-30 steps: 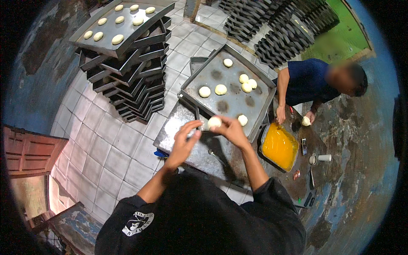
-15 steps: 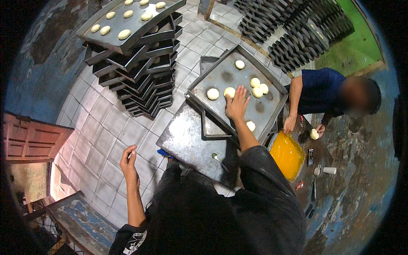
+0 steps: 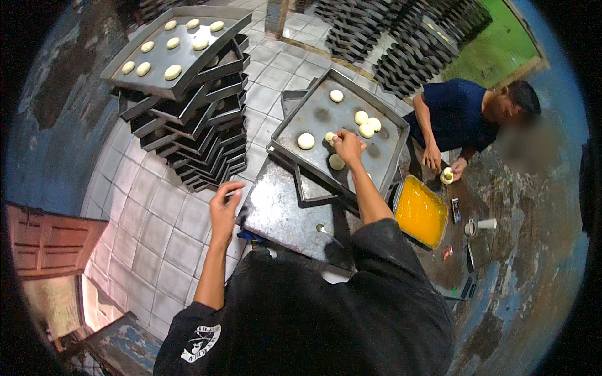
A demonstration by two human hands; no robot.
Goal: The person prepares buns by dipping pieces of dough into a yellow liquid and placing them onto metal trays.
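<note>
A dark metal baking tray [image 3: 290,133] stands at centre right with several pale, round dough balls on it. My right hand [image 3: 350,149] is over the tray, thumb and fingers pinched on a small dough ball [image 3: 329,137]. Left of it sits another dough ball [image 3: 306,141], and one more dough ball [image 3: 336,162] lies just below my fingers. A cluster of dough balls [image 3: 366,130] rests to the right. My left hand [image 3: 224,210] hangs empty left of the metal-topped table [image 3: 279,203], its fingers curled and apart from the thumb.
A tall stack of trays [image 3: 194,125] stands at left, its top tray [image 3: 119,74] bearing dough pieces. On the right, a co-worker [image 3: 461,116] holds a filled dough piece [image 3: 447,176] near a pan of yellow filling [image 3: 419,212]. A spoon [image 3: 326,233] lies on the metal table.
My right hand has gone from lying flat over a dough ball to a pinch on one. My left hand has shifted up and right. The co-worker's dough piece now shows filling.
</note>
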